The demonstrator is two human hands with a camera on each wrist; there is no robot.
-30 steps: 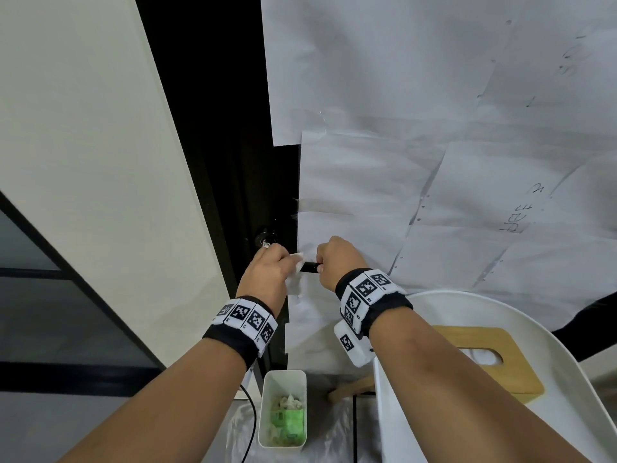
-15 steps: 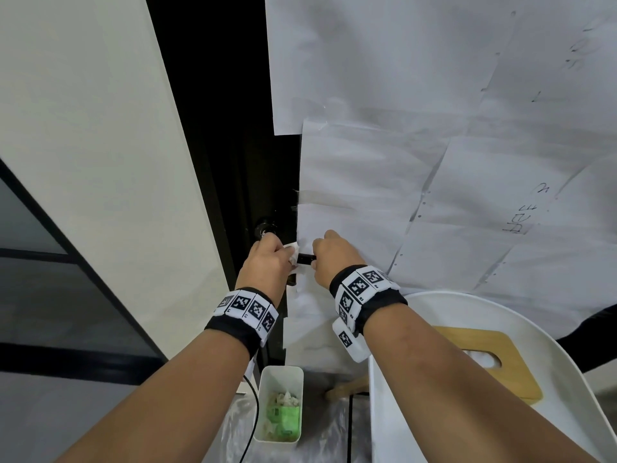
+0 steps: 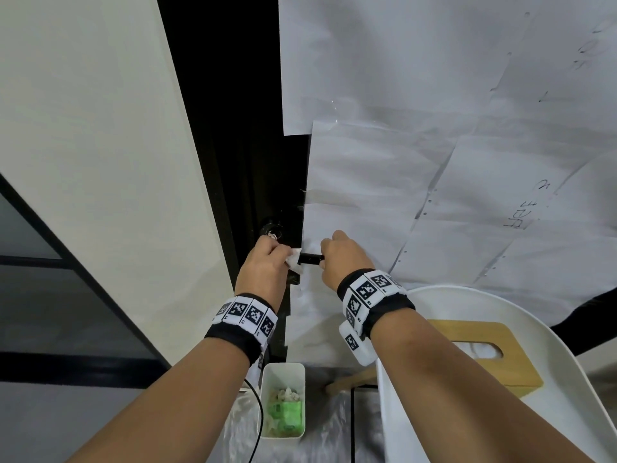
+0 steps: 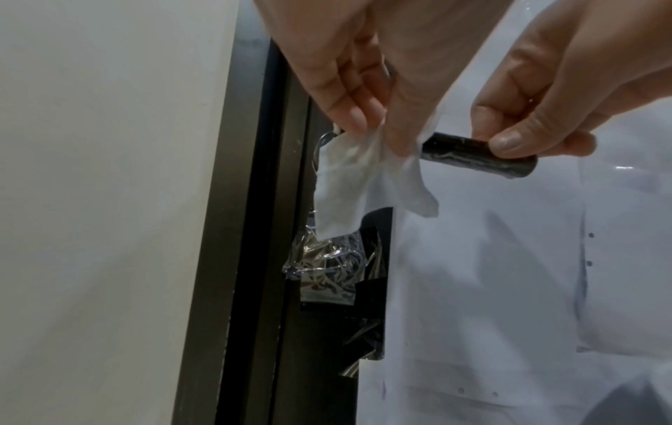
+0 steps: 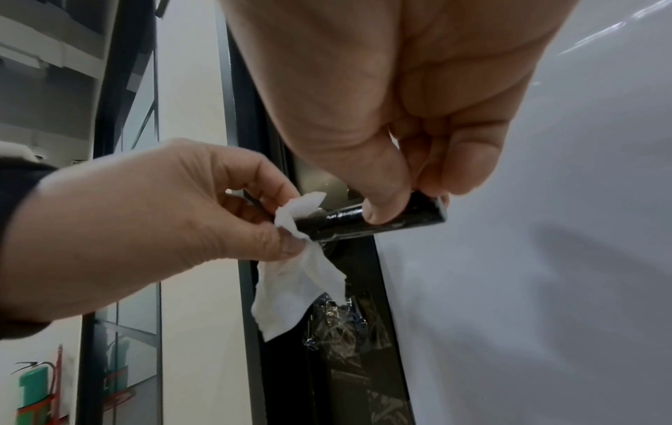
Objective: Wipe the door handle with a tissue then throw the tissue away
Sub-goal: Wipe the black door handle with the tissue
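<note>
A black lever door handle (image 3: 310, 259) (image 4: 472, 153) (image 5: 371, 222) sticks out of the dark door. My right hand (image 3: 337, 255) (image 5: 411, 189) pinches its free end between thumb and fingers. My left hand (image 3: 267, 262) (image 4: 367, 115) holds a white tissue (image 3: 294, 260) (image 4: 349, 184) (image 5: 298, 276) wrapped round the handle's inner end, near the door edge. Most of the tissue hangs loose below the handle. A small white bin (image 3: 283, 372) with crumpled tissues and green wrappers stands on the floor below my left wrist.
White paper sheets (image 3: 434, 162) cover the door to the right. A white round table (image 3: 541, 412) bearing a wooden tissue box (image 3: 500, 362) is at lower right. A pale wall (image 3: 100, 162) and dark glass partition (image 3: 40, 295) lie left. Crinkled tape (image 4: 327, 258) hangs below the handle.
My left hand with the tissue has slid left along the handle toward the door edge, baring more of the black lever. The right hand stays on the handle's end.
</note>
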